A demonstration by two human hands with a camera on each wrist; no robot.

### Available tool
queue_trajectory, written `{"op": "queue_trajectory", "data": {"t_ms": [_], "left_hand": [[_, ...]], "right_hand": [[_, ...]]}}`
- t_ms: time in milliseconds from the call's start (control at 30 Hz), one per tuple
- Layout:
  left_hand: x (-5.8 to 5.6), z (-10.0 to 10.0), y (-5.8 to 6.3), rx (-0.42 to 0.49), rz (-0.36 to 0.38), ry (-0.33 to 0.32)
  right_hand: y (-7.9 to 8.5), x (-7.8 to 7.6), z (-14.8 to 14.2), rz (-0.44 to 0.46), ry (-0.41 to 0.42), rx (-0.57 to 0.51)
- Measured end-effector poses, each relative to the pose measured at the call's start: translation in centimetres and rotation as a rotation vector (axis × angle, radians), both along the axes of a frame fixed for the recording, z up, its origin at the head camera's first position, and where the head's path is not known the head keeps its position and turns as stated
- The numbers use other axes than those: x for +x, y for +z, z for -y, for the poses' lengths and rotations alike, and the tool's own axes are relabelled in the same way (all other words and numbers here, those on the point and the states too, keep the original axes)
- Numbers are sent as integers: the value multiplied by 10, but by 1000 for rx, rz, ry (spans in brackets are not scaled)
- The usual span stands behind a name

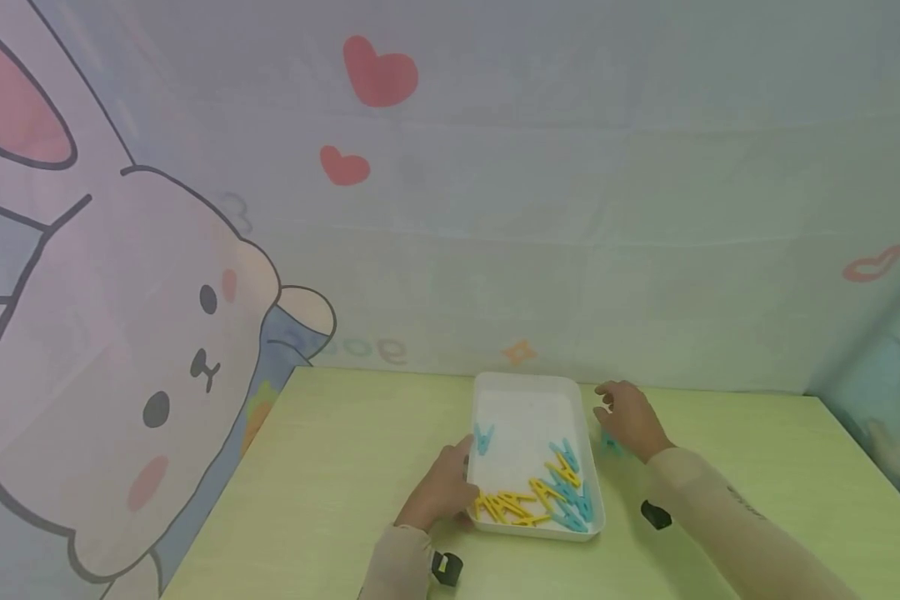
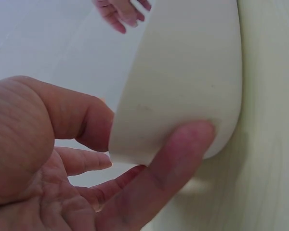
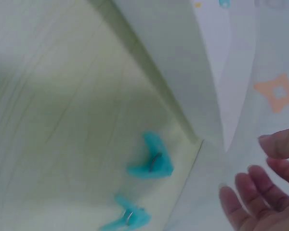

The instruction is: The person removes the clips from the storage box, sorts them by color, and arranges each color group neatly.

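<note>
A white rectangular tray (image 1: 525,408) holds several yellow clothespins (image 1: 542,492) and blue clothespins (image 1: 583,505), mostly along its near and right sides. One blue clothespin (image 1: 483,440) lies apart by the tray's left wall. My left hand (image 1: 442,485) grips the tray's left wall near the front corner, thumb and fingers on either side of it in the left wrist view. Beyond the tray's right side, my right hand (image 1: 630,421) hovers with relaxed, spread fingers and nothing in them. Two blue clothespins (image 3: 156,161) lie on the table beside the tray in the right wrist view.
The light wood-grained table (image 1: 360,450) ends at the back against a hanging cloth (image 1: 540,208) printed with hearts and a large rabbit (image 1: 157,333). Black wrist-worn pieces (image 1: 447,568) show below both hands.
</note>
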State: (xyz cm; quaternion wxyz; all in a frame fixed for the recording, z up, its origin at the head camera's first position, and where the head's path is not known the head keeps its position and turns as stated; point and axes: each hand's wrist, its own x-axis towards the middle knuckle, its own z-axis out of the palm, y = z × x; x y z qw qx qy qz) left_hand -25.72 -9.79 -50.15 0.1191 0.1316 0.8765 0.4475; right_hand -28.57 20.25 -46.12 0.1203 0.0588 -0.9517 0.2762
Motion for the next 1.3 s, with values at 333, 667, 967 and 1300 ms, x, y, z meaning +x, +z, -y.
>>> {"op": "queue_trajectory", "data": {"t_ms": [333, 667, 967, 1300], "left_hand": [[1, -1, -1, 25, 24, 24], [-1, 1, -3, 48, 43, -3], [-5, 1, -8, 99, 49, -28], [-6, 3, -5, 64, 9, -40]], "right_hand": [[0, -11, 43, -47, 193, -11], [-5, -18, 88, -44, 370, 118], [-19, -25, 120, 31, 445, 173], [-36, -38, 138, 48, 465, 219]]}}
